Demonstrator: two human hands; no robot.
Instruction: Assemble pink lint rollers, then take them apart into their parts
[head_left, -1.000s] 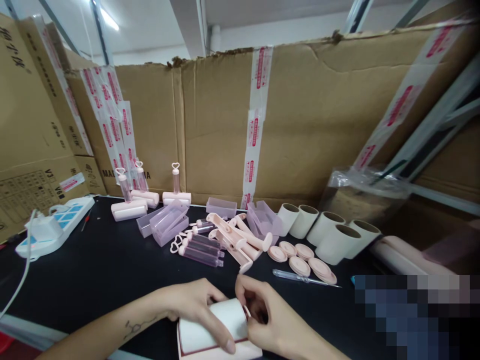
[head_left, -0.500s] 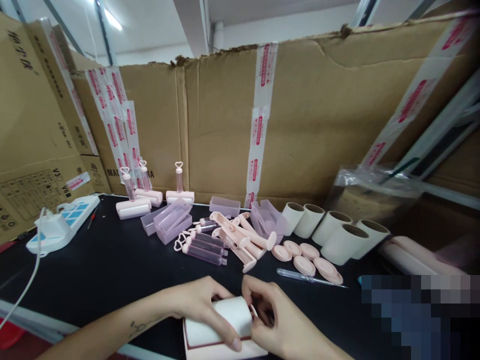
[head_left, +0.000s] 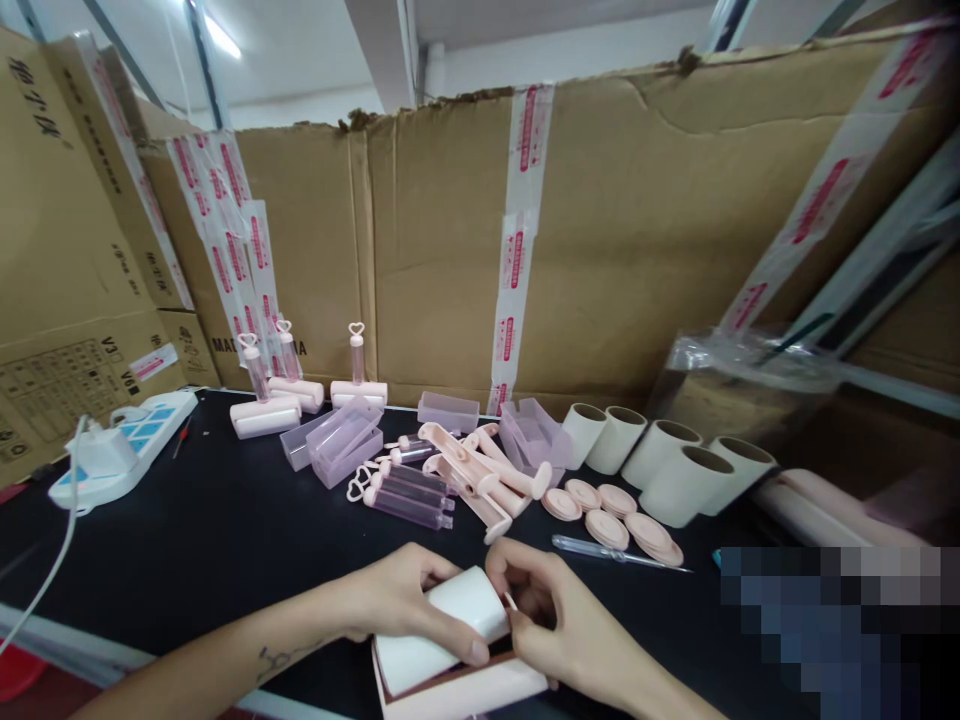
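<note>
My left hand [head_left: 420, 605] is wrapped over a white roll [head_left: 439, 640], thumb along its near side and fingers behind it. The roll sits at a slant in a pale pink holder [head_left: 465, 690], its right end raised. At that right end my right hand [head_left: 551, 610] is closed in a pinch, with a thin pale pink piece [head_left: 511, 602] showing between its fingers; the rest of that piece is hidden. Past the hands lie pink frames [head_left: 480, 480] in a heap and clear purple handles [head_left: 409, 500] with heart-shaped loops.
Pink round caps [head_left: 607, 528] and a screwdriver [head_left: 592, 548] lie right of centre, before several white tubes [head_left: 686, 490]. Purple boxes [head_left: 345, 440], upright pink rollers [head_left: 360, 392] and a power strip [head_left: 150, 430] stand leftward. A cardboard wall [head_left: 435, 260] closes the back.
The roll's right end and the pink holder have tilted up, so more of the holder's near side shows. Both hands have risen slightly with them and keep their hold.
</note>
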